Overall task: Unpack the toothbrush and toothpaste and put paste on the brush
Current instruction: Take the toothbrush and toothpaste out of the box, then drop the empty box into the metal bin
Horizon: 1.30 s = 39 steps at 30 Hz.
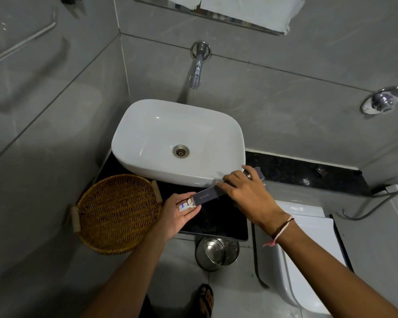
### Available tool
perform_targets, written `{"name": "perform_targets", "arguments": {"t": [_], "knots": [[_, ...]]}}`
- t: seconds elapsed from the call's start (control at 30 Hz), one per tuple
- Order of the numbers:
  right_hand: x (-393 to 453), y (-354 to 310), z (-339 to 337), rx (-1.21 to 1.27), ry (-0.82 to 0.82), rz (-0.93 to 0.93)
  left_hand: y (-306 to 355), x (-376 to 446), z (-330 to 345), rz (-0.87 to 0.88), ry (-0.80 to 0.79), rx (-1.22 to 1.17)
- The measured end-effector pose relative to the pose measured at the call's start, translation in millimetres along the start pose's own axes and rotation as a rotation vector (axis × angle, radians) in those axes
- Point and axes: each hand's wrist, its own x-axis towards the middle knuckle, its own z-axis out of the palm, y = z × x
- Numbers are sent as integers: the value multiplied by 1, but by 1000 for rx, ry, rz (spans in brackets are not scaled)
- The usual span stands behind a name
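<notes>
A long dark dental kit box (208, 194) is held level above the black counter (218, 220), just in front of the white basin (178, 140). My right hand (246, 193) grips the box over its middle and far end. At the box's open left end, my left hand (180, 213) pinches a small white and blue item (186, 204) that sticks out of it. I cannot tell whether that item is the toothpaste tube or a wrapper. The toothbrush itself is not visible.
A round wicker basket (116, 214) with handles sits on the counter's left end. A wall tap (197, 70) hangs over the basin. A steel bin (216, 252) stands on the floor below, and a white toilet (301, 260) is at the right.
</notes>
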Motion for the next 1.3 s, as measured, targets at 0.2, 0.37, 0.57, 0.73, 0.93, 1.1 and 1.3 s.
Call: {"name": "perform_targets", "arguments": {"t": [0.2,0.37,0.57,0.73,0.93,1.1,1.3], "knots": [[0,1,-5,-11,-37,4,1,-1,-10,-39,-19,4],[1,2,-8,-20,-28,6,1,-2,-17,-62,-39,44],[9,10,-13,-40,2,37,-5,-6,-20,-23,-78,145],[-18,25,1,39,-20,200,-2,-5,-18,56,-63,291],[-101,30,44,277,55,681,-3,6,0,80,-41,430],[-185,19,90,512,86,1052,-23,14,20,92,-74,487],[-232,10,170,782,-156,1206,-58,32,45,142,31,564]]}}
